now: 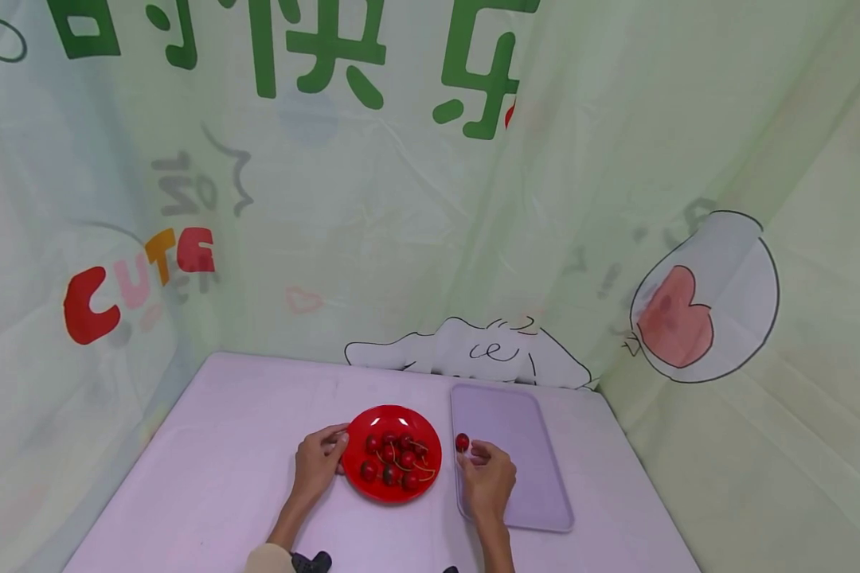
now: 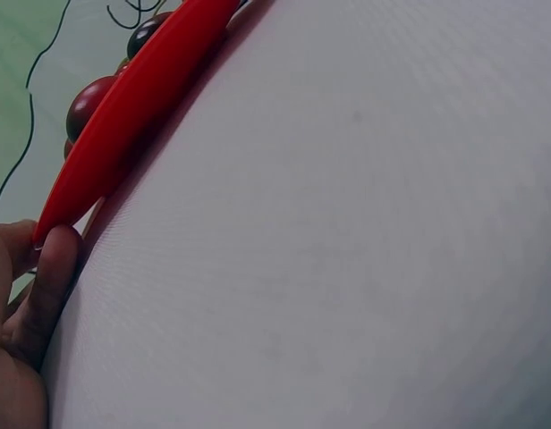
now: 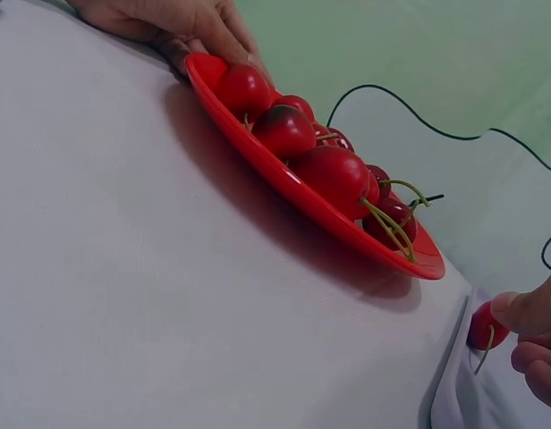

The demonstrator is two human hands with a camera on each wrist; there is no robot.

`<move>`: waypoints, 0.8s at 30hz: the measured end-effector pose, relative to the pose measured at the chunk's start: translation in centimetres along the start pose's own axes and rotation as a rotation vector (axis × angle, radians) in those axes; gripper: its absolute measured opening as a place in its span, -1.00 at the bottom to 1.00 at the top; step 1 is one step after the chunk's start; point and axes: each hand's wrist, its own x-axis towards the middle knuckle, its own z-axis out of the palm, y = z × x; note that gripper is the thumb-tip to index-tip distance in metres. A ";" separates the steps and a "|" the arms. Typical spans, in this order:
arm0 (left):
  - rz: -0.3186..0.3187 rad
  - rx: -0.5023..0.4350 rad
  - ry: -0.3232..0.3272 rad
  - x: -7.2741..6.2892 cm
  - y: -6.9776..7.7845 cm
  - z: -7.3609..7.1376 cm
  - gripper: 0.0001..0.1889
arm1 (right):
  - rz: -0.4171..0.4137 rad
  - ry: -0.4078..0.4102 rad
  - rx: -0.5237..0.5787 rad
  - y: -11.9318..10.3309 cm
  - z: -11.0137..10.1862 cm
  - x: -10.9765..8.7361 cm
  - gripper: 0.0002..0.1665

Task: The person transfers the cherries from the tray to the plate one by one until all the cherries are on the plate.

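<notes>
A red plate (image 1: 391, 495) holds several dark red cherries (image 1: 390, 454), some with green stems, which show large in the right wrist view. My left hand (image 1: 318, 461) pinches the plate's left rim between thumb and fingers; in the left wrist view the fingertips (image 2: 59, 255) sit under the edge of the plate (image 2: 137, 125). To the right, my right hand (image 1: 489, 479) pinches a single cherry (image 1: 462, 442) over the left side of a lilac tray (image 1: 537, 469). That cherry (image 3: 487, 327) has its stem hanging down in the right wrist view.
The table (image 1: 258, 398) has a pale cloth over it and bears the plate and the tray side by side. Printed curtains (image 1: 401, 239) stand at the back and both sides. Small black objects (image 1: 311, 562) show at the bottom edge near the left sleeve.
</notes>
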 end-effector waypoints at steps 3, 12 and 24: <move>-0.005 0.004 -0.001 0.0 0.0 0.0 -0.66 | 0.004 0.001 -0.023 0.2 0.0 -0.1 -0.65; -0.001 0.002 0.000 -0.1 0.1 0.0 -0.64 | -0.035 0.008 -0.058 1.3 0.7 0.2 -0.73; 0.008 0.003 0.005 0.0 0.0 0.0 -0.65 | -0.033 -0.008 -0.067 1.2 1.0 0.1 -0.80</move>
